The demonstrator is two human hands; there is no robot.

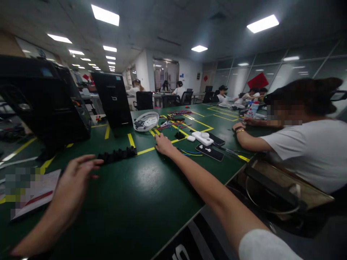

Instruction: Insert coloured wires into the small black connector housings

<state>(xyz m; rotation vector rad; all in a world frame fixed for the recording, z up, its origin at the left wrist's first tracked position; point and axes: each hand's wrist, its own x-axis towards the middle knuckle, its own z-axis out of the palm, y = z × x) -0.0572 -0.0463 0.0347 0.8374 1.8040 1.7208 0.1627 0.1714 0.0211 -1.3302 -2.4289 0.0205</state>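
My left hand hovers at the left, somewhat blurred, its fingers stretched out. Their tips are beside the near end of a row of black parts lying on the green table; I cannot tell whether they touch. My right hand reaches forward over a yellow tape line, with its fingers curled together and low at the tabletop. Whatever lies between those fingers, if anything, is hidden. Past it are a small black clump of parts and a heap of coloured wires. Blue and yellow wires lie right of the wrist.
A white basket leans beyond my right hand. Black computer cases stand at the left, with a notebook nearer. Phones, a white power bank and an earbud case lie right. A co-worker sits there.
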